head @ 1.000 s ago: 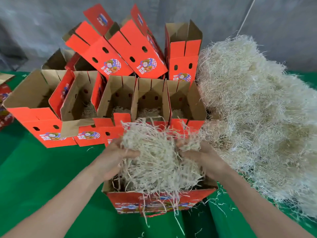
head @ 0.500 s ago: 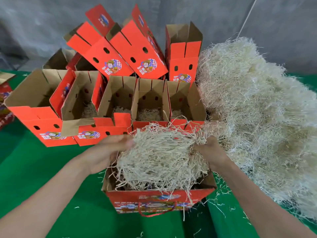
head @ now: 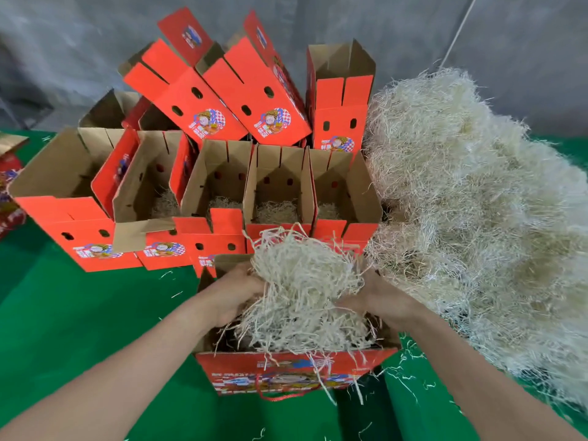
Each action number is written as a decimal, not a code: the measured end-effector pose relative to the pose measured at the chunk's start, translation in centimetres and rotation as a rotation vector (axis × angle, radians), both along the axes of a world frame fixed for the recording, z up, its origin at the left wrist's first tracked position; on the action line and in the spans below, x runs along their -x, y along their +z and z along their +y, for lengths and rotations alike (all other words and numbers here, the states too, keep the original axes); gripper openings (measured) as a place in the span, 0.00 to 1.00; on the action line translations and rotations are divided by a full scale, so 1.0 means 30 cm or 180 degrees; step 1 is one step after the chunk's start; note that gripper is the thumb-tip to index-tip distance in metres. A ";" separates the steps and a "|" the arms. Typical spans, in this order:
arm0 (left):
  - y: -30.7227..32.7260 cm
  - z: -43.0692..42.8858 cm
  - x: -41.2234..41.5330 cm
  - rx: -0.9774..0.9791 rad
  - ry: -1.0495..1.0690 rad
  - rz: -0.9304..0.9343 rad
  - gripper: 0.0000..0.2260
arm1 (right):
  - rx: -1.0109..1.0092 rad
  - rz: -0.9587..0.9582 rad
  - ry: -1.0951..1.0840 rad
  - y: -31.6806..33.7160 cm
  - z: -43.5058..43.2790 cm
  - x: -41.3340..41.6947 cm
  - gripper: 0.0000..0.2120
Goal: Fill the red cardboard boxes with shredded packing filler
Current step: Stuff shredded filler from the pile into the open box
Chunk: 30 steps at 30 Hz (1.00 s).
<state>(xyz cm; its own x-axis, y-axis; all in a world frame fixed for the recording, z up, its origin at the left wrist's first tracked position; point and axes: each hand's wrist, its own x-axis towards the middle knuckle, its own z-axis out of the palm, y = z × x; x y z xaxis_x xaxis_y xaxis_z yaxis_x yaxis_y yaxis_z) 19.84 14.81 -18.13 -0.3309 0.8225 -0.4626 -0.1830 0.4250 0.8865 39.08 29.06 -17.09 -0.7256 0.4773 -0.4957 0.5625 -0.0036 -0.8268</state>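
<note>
- Lower centre of the frame, a red cardboard box (head: 296,374) stands on a green worktop (head: 79,313). Its mouth faces up and its printed front faces the viewer. Its long axis runs left to right across the picture.
- Over that mouth sits a pale, straw-coloured clump of filler (head: 302,291). Its lower strands are inside the box, and a few trail over the front rim.
- The left hand (head: 235,294) grips the clump's left side and the right hand (head: 378,300) its right side. The fingers of both curl into the shreds, mostly buried, grasping the filler.
- Holding it from both sides probably keeps the loose wad together and steers it down into the opening.
- The clump has no clear long axis. Its strands point every way, and it looks slightly taller than wide.
- Right half of the frame, a large heap of filler (head: 477,218) lies on the worktop and reaches the near box's right side. It seems placed there for easy reach.
- Just behind the near box stands a row of open boxes (head: 276,186). Their mouths tip toward the viewer and their long axes run away from the viewer. Several show a thin layer of shreds at the bottom, so they look only part filled.
- Upper centre, more stacked boxes (head: 261,90) lean at angles, and what they contain is hidden.
- Stray shreds dot the worktop around the near box.
</note>
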 end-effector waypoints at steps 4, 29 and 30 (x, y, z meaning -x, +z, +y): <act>0.000 0.021 -0.056 -0.0122 -0.0266 -0.0215 0.20 | -0.0028 0.0178 -0.0246 -0.048 -0.061 0.069 0.24; 0.043 0.013 -0.051 0.0325 -0.0270 0.0418 0.11 | -0.0900 0.0483 0.0593 0.036 -0.098 0.097 0.09; 0.041 0.007 -0.035 0.0340 -0.0026 0.0548 0.10 | -0.1079 0.0425 0.0615 0.031 -0.086 0.091 0.09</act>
